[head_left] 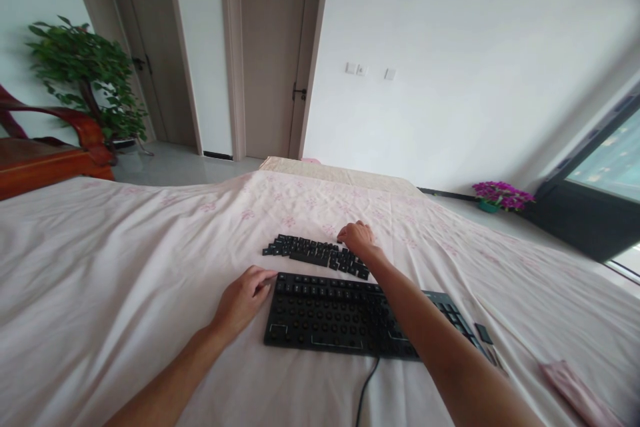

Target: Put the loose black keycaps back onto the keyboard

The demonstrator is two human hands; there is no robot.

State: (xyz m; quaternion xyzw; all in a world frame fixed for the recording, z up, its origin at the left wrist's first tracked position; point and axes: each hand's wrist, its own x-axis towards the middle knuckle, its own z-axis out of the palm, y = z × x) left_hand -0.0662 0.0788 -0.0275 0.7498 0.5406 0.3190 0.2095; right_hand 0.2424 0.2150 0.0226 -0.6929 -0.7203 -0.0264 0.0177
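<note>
A black computer keyboard (320, 323) lies on the pale bedspread, its cord running toward me. Keycaps sit on its upper rows and right side, while the lower left rows show bare switches. My left hand (246, 295) is at the keyboard's upper left corner, fingers closed against its edge. Beyond the keyboard, loose black keycaps (310, 257) are laid out in rows. My right hand (357, 235) reaches over the keyboard to the far side of these rows. Its fingers are bent, with a small dark keycap (339, 241) at the fingertips. My right forearm hides part of the keyboard.
A small dark block (483, 333) lies right of the keyboard, near thin tool-like pieces (495, 355). Farther right is a folded pink cloth (575, 387). The floral bedspread (200, 233) is wrinkled. A wooden chair (55, 147) stands at the left.
</note>
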